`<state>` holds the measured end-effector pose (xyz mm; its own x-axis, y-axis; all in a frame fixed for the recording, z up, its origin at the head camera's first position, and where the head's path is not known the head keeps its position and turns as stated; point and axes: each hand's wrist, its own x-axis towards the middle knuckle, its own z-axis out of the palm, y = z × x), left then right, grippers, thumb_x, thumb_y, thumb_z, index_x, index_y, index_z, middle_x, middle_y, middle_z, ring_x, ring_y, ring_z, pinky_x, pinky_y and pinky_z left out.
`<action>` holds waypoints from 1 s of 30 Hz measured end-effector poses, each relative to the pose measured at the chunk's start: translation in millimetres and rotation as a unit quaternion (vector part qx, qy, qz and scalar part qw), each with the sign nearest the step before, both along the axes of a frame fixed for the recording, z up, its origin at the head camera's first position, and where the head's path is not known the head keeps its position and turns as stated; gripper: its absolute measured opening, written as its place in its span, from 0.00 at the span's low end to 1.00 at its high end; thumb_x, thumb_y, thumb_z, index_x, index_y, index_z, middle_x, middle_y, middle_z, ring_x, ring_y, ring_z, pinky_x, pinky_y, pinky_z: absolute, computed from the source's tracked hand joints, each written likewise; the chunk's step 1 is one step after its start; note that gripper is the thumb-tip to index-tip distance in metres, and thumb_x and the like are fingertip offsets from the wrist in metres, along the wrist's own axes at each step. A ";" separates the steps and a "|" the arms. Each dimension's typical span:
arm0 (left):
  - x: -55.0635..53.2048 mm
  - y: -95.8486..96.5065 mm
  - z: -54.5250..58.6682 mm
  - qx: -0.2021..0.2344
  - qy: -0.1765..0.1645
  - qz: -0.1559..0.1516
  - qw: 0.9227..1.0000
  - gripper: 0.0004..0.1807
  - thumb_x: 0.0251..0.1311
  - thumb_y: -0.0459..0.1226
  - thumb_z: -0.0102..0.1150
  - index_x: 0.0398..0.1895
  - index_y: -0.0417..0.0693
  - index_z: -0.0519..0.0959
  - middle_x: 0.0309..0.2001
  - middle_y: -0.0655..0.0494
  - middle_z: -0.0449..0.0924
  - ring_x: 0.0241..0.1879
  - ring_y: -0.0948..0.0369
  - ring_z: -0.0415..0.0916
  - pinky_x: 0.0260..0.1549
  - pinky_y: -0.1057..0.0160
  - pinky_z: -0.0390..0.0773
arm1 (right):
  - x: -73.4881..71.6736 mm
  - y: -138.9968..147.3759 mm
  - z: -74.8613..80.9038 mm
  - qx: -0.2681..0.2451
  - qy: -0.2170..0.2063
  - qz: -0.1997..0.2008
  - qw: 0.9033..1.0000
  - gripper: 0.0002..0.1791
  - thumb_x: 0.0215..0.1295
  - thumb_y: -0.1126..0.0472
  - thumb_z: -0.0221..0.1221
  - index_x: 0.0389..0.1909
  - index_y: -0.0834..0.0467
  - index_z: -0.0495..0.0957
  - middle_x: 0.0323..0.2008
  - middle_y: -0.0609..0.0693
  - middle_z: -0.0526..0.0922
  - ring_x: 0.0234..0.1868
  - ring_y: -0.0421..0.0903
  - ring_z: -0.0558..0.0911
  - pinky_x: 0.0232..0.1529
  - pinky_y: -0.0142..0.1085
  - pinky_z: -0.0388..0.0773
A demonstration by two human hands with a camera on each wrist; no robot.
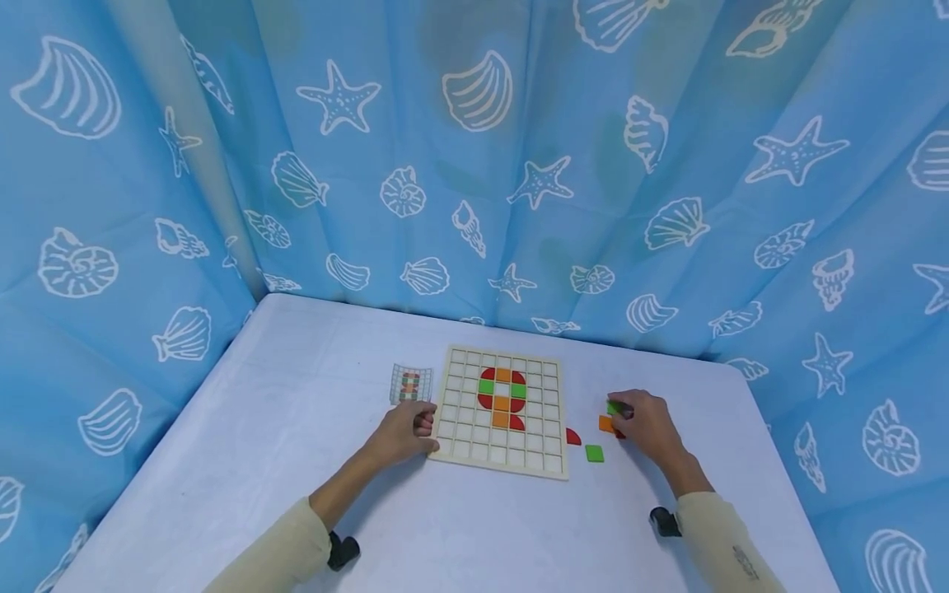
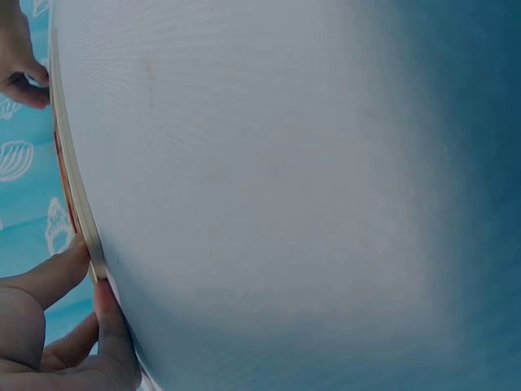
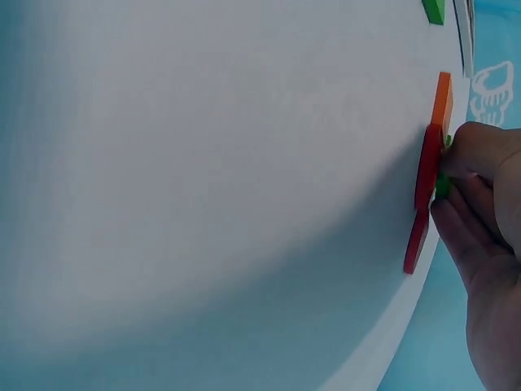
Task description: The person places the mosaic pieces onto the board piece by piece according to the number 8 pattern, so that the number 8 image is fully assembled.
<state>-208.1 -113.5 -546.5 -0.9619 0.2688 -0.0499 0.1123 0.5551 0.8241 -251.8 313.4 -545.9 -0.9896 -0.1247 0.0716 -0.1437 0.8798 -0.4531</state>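
Note:
A pale wooden grid board [image 1: 463, 449] lies flat on the table, with orange, green and red tiles set in its upper middle cells. My left hand [image 1: 403, 435] pinches the board's left edge between thumb and fingers; the left wrist view shows this grip on the board's rim [image 2: 81, 199]. Off the board's right side, my right hand [image 1: 651, 424] pinches a green tile [image 3: 442, 186] between thumb and fingertips. Close by lie an orange square tile [image 1: 606, 423] and red tiles [image 3: 426, 167], partly covered by the hand in the head view.
A small pattern card [image 1: 400, 375] with a coloured grid lies left of the board. Between board and right hand are a red quarter-round tile [image 1: 573, 437] and a green square tile [image 1: 595, 453]. A blue curtain [image 1: 474, 165] stands behind the white table [image 1: 474, 535].

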 end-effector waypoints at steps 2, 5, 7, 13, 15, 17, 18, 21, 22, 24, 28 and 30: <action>0.0 -0.3 -1.7 0.001 0.003 -0.005 1.000 0.33 0.47 0.27 0.73 0.59 0.29 0.72 0.39 0.53 0.75 0.39 0.60 0.75 0.40 0.66 0.80 | 2.0 -6.1 1.2 -0.012 -0.006 -0.008 1.000 0.23 0.60 0.65 0.65 0.57 0.63 0.78 0.53 0.61 0.78 0.53 0.58 0.76 0.51 0.51 0.79; 0.9 -0.8 -2.4 0.004 0.003 -0.009 1.000 0.33 0.47 0.27 0.73 0.59 0.29 0.72 0.39 0.52 0.75 0.39 0.60 0.75 0.40 0.66 0.80 | 6.9 -21.3 5.6 -0.030 0.002 -0.003 1.000 0.23 0.60 0.63 0.65 0.57 0.62 0.78 0.54 0.60 0.79 0.55 0.57 0.76 0.52 0.51 0.78; 1.3 -0.8 -1.2 0.002 0.002 -0.006 1.000 0.33 0.48 0.27 0.73 0.60 0.29 0.72 0.39 0.52 0.75 0.40 0.60 0.75 0.40 0.66 0.80 | 9.7 -34.0 11.1 -0.041 0.014 0.011 0.999 0.23 0.59 0.62 0.66 0.57 0.62 0.79 0.53 0.58 0.80 0.54 0.56 0.78 0.51 0.50 0.79; 1.9 -0.4 2.2 0.001 -0.001 0.002 1.000 0.33 0.48 0.26 0.73 0.60 0.29 0.72 0.40 0.52 0.75 0.41 0.60 0.76 0.41 0.66 0.80 | 19.5 -69.7 21.8 -0.064 0.039 0.059 0.995 0.23 0.55 0.61 0.69 0.53 0.59 0.82 0.50 0.53 0.82 0.50 0.51 0.80 0.48 0.47 0.81; 1.7 -0.4 2.5 -0.002 -0.001 0.001 1.000 0.33 0.48 0.27 0.73 0.60 0.30 0.72 0.40 0.52 0.75 0.41 0.60 0.76 0.41 0.66 0.80 | 23.6 -80.4 22.5 -0.068 0.037 0.073 0.994 0.23 0.54 0.61 0.71 0.53 0.59 0.82 0.49 0.51 0.82 0.49 0.49 0.80 0.47 0.46 0.82; 1.3 -0.5 2.6 -0.004 -0.001 0.001 1.000 0.33 0.48 0.27 0.73 0.60 0.30 0.72 0.40 0.53 0.75 0.41 0.60 0.76 0.41 0.66 0.80 | 27.4 -90.5 22.4 -0.068 0.040 0.091 0.993 0.23 0.53 0.62 0.71 0.53 0.58 0.83 0.48 0.50 0.83 0.47 0.47 0.81 0.46 0.44 0.82; 0.9 -0.5 2.4 -0.004 0.000 0.000 1.000 0.33 0.48 0.27 0.73 0.60 0.30 0.72 0.40 0.52 0.75 0.40 0.60 0.76 0.41 0.66 0.80 | 29.3 -95.3 22.2 -0.066 0.042 0.099 0.992 0.23 0.53 0.62 0.72 0.53 0.58 0.83 0.47 0.49 0.83 0.46 0.46 0.81 0.46 0.44 0.82; 0.1 -0.5 2.3 -0.007 0.003 0.000 1.000 0.33 0.48 0.27 0.73 0.60 0.30 0.72 0.39 0.53 0.75 0.40 0.60 0.76 0.41 0.65 0.80 | 34.8 -108.6 20.7 -0.063 0.039 0.115 0.991 0.24 0.51 0.62 0.73 0.52 0.55 0.84 0.46 0.46 0.83 0.47 0.44 0.80 0.46 0.41 0.82; 0.1 -0.5 2.5 -0.008 0.005 -0.002 1.000 0.33 0.48 0.27 0.73 0.60 0.30 0.72 0.39 0.53 0.75 0.40 0.60 0.75 0.40 0.65 0.80 | 36.5 -112.8 20.3 -0.062 0.035 0.118 0.990 0.24 0.51 0.62 0.73 0.52 0.54 0.84 0.46 0.45 0.83 0.47 0.43 0.80 0.46 0.41 0.82; -0.1 -0.4 2.6 -0.008 0.010 -0.003 1.000 0.33 0.47 0.27 0.73 0.59 0.30 0.73 0.38 0.53 0.75 0.39 0.60 0.75 0.40 0.64 0.80 | 39.5 -120.8 19.4 -0.060 0.024 0.120 0.991 0.23 0.51 0.62 0.73 0.52 0.53 0.84 0.46 0.44 0.83 0.49 0.43 0.79 0.47 0.40 0.81; 0.3 -0.6 2.2 -0.004 0.013 -0.007 1.000 0.33 0.47 0.27 0.73 0.59 0.29 0.73 0.38 0.53 0.75 0.39 0.60 0.75 0.40 0.63 0.79 | 43.9 -133.3 16.7 -0.042 0.012 0.130 0.991 0.23 0.52 0.61 0.72 0.52 0.52 0.84 0.47 0.43 0.83 0.50 0.42 0.78 0.50 0.39 0.80; 0.8 -0.9 1.8 0.000 0.013 -0.009 1.000 0.33 0.47 0.27 0.73 0.59 0.29 0.72 0.38 0.52 0.75 0.39 0.60 0.75 0.40 0.63 0.80 | 45.3 -137.2 14.8 -0.034 0.010 0.135 0.990 0.22 0.53 0.61 0.72 0.52 0.52 0.84 0.46 0.42 0.83 0.49 0.42 0.77 0.50 0.38 0.80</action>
<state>-207.2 -114.4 -544.7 -0.9579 0.2861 -0.0241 0.1445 0.5529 0.8206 -206.4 176.2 -531.1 -0.9193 -0.3783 0.1082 -0.3786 0.7753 -0.5055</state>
